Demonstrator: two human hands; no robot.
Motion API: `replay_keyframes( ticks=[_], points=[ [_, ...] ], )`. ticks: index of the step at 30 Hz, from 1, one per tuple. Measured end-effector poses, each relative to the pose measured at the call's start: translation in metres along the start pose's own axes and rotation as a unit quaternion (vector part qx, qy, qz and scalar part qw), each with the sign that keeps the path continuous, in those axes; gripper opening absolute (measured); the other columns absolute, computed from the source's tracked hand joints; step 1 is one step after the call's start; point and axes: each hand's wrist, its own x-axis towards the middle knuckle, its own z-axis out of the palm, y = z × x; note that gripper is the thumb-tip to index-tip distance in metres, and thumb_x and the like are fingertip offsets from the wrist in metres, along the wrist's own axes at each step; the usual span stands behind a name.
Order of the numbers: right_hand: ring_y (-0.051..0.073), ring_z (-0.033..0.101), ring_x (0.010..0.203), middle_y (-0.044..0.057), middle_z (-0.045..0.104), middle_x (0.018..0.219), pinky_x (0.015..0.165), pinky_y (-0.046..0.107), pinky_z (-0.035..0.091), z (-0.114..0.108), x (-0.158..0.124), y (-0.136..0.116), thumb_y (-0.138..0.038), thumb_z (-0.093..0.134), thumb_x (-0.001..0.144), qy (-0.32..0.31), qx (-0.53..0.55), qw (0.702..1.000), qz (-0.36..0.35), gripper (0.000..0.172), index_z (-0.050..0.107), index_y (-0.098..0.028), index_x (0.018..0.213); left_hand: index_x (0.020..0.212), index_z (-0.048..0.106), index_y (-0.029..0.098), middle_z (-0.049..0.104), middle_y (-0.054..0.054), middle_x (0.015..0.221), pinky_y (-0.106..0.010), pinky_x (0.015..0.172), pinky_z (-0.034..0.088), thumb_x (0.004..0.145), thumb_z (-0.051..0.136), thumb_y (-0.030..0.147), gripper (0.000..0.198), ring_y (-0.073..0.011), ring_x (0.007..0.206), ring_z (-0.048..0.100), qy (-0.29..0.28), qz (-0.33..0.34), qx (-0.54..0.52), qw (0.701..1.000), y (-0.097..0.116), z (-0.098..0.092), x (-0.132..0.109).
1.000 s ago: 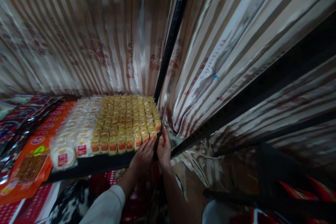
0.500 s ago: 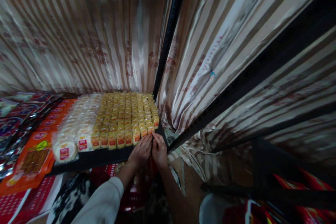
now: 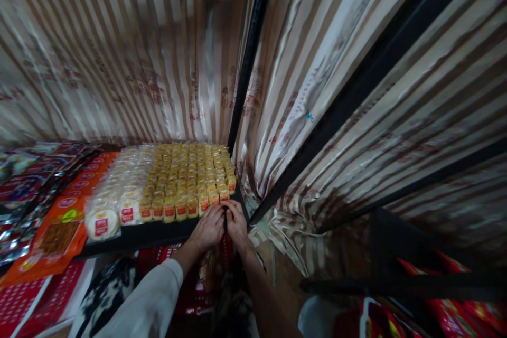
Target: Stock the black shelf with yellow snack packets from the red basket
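Rows of small yellow snack packets (image 3: pixel 186 179) fill the right end of a dark shelf (image 3: pixel 154 233). My left hand (image 3: pixel 209 227) and my right hand (image 3: pixel 236 223) are side by side at the shelf's front right corner, just below the nearest yellow packets. Their fingers are curled and pressed together where the hands meet. What they pinch is hidden between them. My left arm wears a white sleeve (image 3: pixel 146 306); my right forearm is bare.
White round packets (image 3: pixel 114 195) lie left of the yellow ones, then orange packs (image 3: pixel 59 227) and dark red packs (image 3: pixel 24 185). A black upright post (image 3: pixel 247 58) stands at the shelf corner. Striped satin curtain (image 3: pixel 119 53) hangs behind. Red packages (image 3: pixel 443 311) sit low right.
Both hands have come together at the shelf corner; the right hand slid left and down from the post, and the fingers closed. The view shifted slightly.
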Motion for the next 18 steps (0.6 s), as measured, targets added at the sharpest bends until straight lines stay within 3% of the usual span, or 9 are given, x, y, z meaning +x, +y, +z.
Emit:
replay_keyframes(
  ticks=[9,15,18],
  points=[
    [0.017,0.05,0.103,0.004,0.05,0.105,0.099,0.032,0.04,0.003,0.0,-0.001,-0.012,0.04,0.079,-0.025,-0.043,0.999,0.018,0.041,0.068,-0.029,0.104,0.097,0.063,0.012,0.063,-0.009,0.085,-0.05,0.105,0.036,0.085,0.036,0.016,0.03,-0.0199,0.095,0.058,0.001,0.02,-0.01,1.0,0.002,-0.005,0.003],
    [0.017,0.05,0.102,0.005,0.05,0.106,0.098,0.033,0.041,0.005,-0.002,0.005,-0.008,0.038,0.077,-0.022,-0.057,0.998,-0.02,0.046,0.067,-0.029,0.107,0.096,0.064,0.009,0.064,-0.013,0.098,-0.047,0.105,0.036,0.085,0.038,0.016,0.03,-0.0226,0.107,0.054,0.023,0.018,0.006,1.0,0.005,-0.007,0.0],
    [0.016,0.05,0.101,0.004,0.051,0.104,0.097,0.033,0.042,0.004,-0.002,0.005,-0.007,0.039,0.077,-0.021,-0.065,0.997,-0.026,0.047,0.067,-0.031,0.106,0.1,0.064,0.01,0.063,-0.014,0.107,-0.047,0.099,0.042,0.084,0.038,0.017,0.031,-0.0257,0.112,0.052,0.039,-0.021,0.044,0.998,0.011,-0.004,-0.013]
  ],
)
